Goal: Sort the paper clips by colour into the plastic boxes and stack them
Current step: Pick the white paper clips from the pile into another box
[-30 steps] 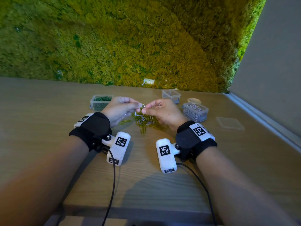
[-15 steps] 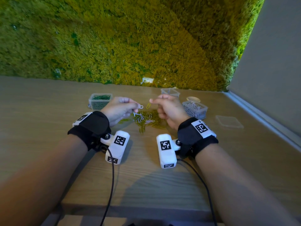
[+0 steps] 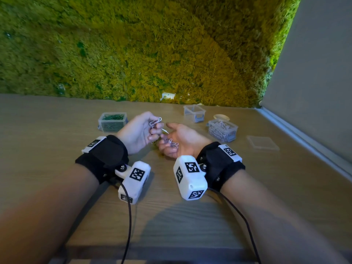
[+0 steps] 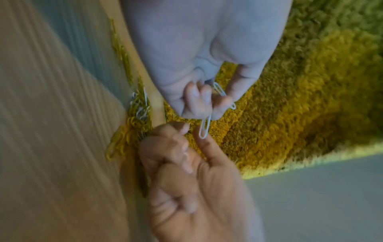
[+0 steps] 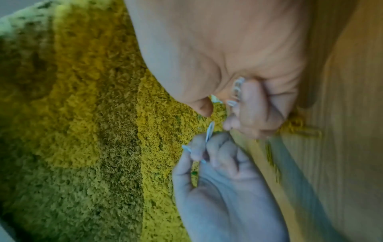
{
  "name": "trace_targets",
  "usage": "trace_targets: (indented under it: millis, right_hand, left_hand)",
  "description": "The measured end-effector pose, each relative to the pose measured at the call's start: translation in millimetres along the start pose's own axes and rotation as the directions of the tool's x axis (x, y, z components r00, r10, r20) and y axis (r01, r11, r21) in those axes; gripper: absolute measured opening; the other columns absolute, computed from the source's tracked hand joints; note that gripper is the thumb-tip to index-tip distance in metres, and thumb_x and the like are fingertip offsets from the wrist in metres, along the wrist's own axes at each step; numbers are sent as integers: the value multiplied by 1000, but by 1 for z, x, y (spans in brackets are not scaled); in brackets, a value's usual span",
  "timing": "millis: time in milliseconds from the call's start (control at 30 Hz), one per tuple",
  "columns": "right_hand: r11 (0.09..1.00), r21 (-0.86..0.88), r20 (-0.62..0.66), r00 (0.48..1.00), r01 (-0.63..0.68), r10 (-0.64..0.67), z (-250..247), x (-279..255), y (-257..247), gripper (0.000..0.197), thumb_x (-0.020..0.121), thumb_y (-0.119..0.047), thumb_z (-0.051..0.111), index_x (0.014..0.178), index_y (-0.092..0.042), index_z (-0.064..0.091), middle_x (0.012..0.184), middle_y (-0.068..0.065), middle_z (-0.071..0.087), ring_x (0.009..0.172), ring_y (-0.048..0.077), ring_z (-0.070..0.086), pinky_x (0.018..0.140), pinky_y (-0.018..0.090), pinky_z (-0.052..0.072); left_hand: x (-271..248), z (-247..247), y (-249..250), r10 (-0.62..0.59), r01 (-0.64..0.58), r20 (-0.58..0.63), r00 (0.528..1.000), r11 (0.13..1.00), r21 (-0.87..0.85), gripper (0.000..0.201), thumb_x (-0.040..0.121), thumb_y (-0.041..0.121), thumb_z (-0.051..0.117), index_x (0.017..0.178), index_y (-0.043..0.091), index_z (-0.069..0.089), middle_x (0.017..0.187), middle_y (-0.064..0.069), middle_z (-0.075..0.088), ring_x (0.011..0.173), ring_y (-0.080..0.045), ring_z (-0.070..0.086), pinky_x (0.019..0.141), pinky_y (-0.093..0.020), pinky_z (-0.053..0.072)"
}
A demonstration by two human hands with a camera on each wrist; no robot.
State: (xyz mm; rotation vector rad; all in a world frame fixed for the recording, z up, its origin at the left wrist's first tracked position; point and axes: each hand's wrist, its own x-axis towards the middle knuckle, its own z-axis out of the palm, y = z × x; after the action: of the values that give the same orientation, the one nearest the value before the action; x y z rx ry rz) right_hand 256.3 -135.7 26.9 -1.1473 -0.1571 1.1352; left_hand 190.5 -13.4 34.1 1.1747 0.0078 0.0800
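My left hand (image 3: 140, 133) pinches silver clips (image 3: 155, 121), right hand (image 3: 182, 141) cups more clips in curled fingers, both mid-frame above the yellow pile (image 4: 132, 131); boxes (image 3: 222, 129) upper right, worktop (image 3: 47, 149) edge bare below.

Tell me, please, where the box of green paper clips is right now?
In the head view, the box of green paper clips sits on the table, far left, just beyond the left hand.

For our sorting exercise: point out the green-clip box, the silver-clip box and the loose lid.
green-clip box (image 3: 112, 121), head view, front wall
silver-clip box (image 3: 222, 130), head view, front wall
lid (image 3: 262, 142), head view, flat centre
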Motion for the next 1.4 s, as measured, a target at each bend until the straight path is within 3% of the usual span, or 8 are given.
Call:
trace_targets:
  millis: [233,567,700,833,1000,1167,1333,1400]
  right_hand:
    - [983,166,76,993,73,-87,9,11,10,39,81,-8,34,44,-11,43,51,2,38,52,10,27,32,12,26]
    - [953,286,72,990,98,-123,7,12,9,44,97,-10,21,63,-3,47,62,10,43,52,15,39,34,15,33]
    - [960,277,125,988,50,-88,7,9,9,40,101,-16,29,74,0,53,58,9,50,42,11,47,34,15,36]
    - [973,-207,142,987,101,-72,5,1,11,23,101,-14,39,91,-6,58,61,-4,40,35,0,31,28,12,21]
    - [637,-716,109,947,286,-303,15,-9,19,22,85,-10,69,107,-6,70,48,-5,42,43,8,21,35,18,16]
    - [100,-935,288,891,341,-351,23,-10,22,20,80,-14,75,99,-10,73,53,-14,47,45,0,40,44,11,29]
    - [-137,-958,279,924,251,-260,26,-10,18,14,85,-19,67,92,-7,72,65,-4,58,53,5,46,47,18,34]
    - [-89,-970,243,916,226,-321,16,-21,2,19,89,-25,62,95,-9,71,61,-7,54,44,-1,45,44,13,33]
  left_hand:
    - [1,4,-8,162,-166,51,986,852,496,4,73,13,51,71,15,54,70,-3,59,58,-14,41,50,-23,32]
    - [-9,4,-1,272,-287,124,954,718,634,21,88,-2,45,84,7,63,91,-19,69,62,-21,46,55,-24,39]
    - [-8,3,4,298,-278,41,954,822,497,21,92,-3,42,89,4,62,89,-10,70,53,-10,42,48,-18,34]
    - [1,-20,11,181,-116,-196,964,947,300,20,93,1,40,94,11,57,87,-1,62,60,-8,42,52,-19,33]
    - [6,-44,8,19,104,-348,937,937,333,18,92,7,46,94,18,60,105,1,62,86,-9,51,70,-23,38]
    - [8,-39,2,-47,165,-335,941,928,334,23,92,5,45,108,16,59,114,-2,55,105,-17,49,82,-25,42]
    - [11,-32,-7,-61,172,-250,966,874,455,29,92,-1,45,105,19,62,103,-13,61,86,-22,59,66,-25,48]
    - [12,-29,-10,-101,193,-195,976,820,539,31,92,-3,45,107,19,61,105,-13,63,83,-19,61,74,-26,52]
